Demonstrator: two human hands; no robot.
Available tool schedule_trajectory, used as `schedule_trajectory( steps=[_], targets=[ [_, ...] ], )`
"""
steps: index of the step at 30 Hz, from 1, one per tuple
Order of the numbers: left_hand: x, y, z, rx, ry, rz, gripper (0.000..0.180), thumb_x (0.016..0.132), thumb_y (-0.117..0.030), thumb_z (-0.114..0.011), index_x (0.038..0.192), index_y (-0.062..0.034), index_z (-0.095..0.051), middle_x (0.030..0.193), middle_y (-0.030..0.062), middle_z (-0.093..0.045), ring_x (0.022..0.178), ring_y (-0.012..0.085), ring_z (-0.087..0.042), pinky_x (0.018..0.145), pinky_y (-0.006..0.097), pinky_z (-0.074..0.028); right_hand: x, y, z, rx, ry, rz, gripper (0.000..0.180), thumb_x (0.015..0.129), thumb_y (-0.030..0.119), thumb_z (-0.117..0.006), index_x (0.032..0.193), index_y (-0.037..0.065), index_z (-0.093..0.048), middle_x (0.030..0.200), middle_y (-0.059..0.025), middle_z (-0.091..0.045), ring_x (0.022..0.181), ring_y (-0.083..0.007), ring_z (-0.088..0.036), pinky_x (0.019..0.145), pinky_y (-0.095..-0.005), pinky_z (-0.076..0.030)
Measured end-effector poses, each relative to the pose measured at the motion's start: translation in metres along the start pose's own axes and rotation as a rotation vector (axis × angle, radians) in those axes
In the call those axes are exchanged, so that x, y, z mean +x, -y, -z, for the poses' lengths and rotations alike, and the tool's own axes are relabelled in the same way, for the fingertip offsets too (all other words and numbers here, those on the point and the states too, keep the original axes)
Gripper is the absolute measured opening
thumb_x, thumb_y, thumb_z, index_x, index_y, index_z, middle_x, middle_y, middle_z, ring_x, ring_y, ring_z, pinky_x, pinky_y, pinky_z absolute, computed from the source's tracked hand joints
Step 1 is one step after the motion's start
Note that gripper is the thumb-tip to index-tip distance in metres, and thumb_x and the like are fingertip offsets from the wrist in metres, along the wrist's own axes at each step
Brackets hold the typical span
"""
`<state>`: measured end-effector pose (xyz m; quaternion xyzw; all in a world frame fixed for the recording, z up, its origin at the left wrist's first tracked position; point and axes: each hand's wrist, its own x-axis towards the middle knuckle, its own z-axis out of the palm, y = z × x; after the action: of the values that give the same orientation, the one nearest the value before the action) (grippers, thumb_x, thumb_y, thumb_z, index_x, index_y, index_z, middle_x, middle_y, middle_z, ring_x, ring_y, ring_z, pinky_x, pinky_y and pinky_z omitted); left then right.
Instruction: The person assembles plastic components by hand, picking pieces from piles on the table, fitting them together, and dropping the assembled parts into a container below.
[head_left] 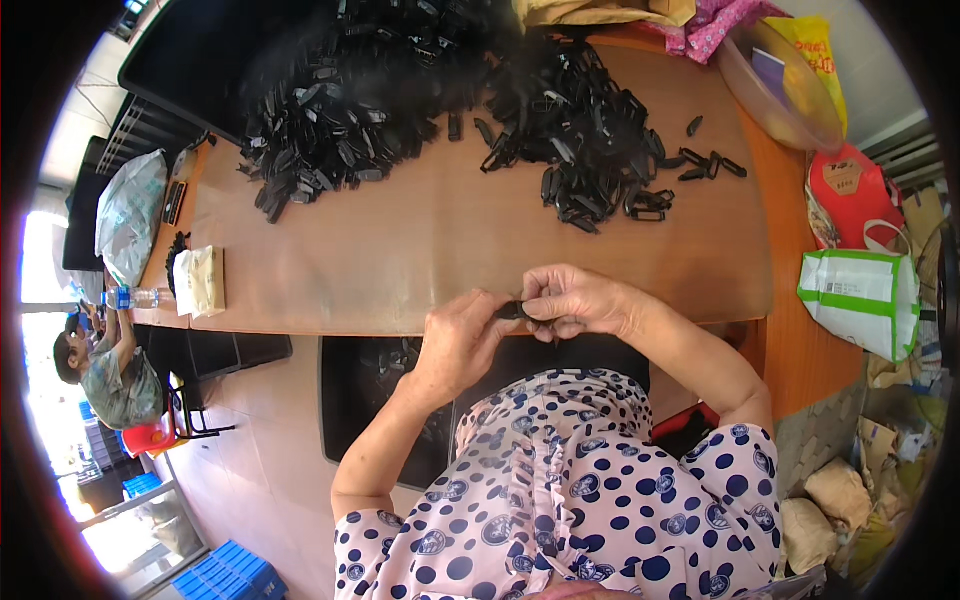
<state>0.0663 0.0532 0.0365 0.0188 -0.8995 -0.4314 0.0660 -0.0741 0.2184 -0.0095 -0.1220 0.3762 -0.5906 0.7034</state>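
Just over the table's near edge, my left hand [464,335] and my right hand [575,302] meet around a small black plastic part [511,311]. Fingers of both hands pinch it, and they hide most of its shape. Beyond them on the brown table [400,255] lies a large heap of small black plastic parts [340,130] at the left. To its right spreads a second pile of black parts [585,150], with several loose pieces [712,163] at its right side. Some of these parts look like narrow open frames.
At the table's left stand a tissue pack [200,282], a water bottle [135,298] and a plastic bag [132,215]. A pinkish basin [775,85], a red bag [850,195] and a green-white bag [858,295] are at the right. Below is a black tray [345,400]. Another person [120,370] sits far left.
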Motion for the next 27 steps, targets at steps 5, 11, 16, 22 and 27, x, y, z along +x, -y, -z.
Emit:
schedule_trajectory(
  steps=[5,11,16,22,27],
  targets=[
    [0.019,0.029,-0.011,-0.328,-0.173,0.004,0.023,0.084,-0.013,-0.069,0.102,-0.0001,-0.064,0.098,0.0095,-0.058,0.068,0.0195,-0.06,0.059,0.032,-0.05,0.015,0.011,-0.015,0.056,-0.063,0.145,0.029,0.093,0.026,-0.061,0.11,0.005,-0.052,0.093,-0.0063,-0.062,0.085,-0.0184,-0.064,0.048,-0.0213,-0.047],
    [0.027,0.009,-0.018,-1.25,-0.165,0.356,0.024,0.086,-0.019,-0.069,0.103,-0.0022,-0.064,0.131,0.0079,-0.04,0.059,0.0092,-0.053,0.043,0.025,-0.054,0.014,0.016,-0.015,0.024,0.173,0.22,0.064,0.093,0.053,-0.046,0.131,0.002,-0.041,0.101,-0.0117,-0.058,0.087,-0.0217,-0.063,0.052,-0.0226,-0.05],
    [0.039,0.019,-0.025,-1.148,-0.114,0.379,0.027,0.088,-0.025,-0.066,0.105,-0.0038,-0.062,0.133,0.0091,-0.044,0.069,0.0112,-0.059,0.051,0.023,-0.053,0.019,0.009,-0.008,0.038,-0.01,0.302,0.052,0.097,0.043,-0.047,0.126,0.0,-0.047,0.085,-0.0066,-0.062,0.076,-0.0148,-0.063,0.058,-0.0242,-0.048],
    [0.074,0.027,-0.03,-1.217,0.063,0.396,0.035,0.094,-0.029,-0.058,0.115,-0.0024,-0.054,0.113,0.0107,-0.055,0.062,0.0129,-0.06,0.051,0.022,-0.053,0.023,0.011,0.004,-0.035,-0.259,0.315,0.047,0.099,0.041,-0.044,0.113,-0.002,-0.057,0.075,-0.006,-0.062,0.067,-0.0139,-0.061,0.057,-0.0239,-0.048],
    [0.12,0.049,-0.005,-0.907,-0.163,0.378,0.015,0.095,-0.011,-0.054,0.106,-0.0018,-0.055,0.107,0.0082,-0.059,0.084,0.015,-0.06,0.073,0.026,-0.049,-0.014,0.04,0.012,-0.105,-0.343,0.275,0.035,0.097,0.028,-0.05,0.113,-0.003,-0.056,0.1,-0.0089,-0.062,0.08,-0.0143,-0.061,0.067,-0.026,-0.051]
  ],
)
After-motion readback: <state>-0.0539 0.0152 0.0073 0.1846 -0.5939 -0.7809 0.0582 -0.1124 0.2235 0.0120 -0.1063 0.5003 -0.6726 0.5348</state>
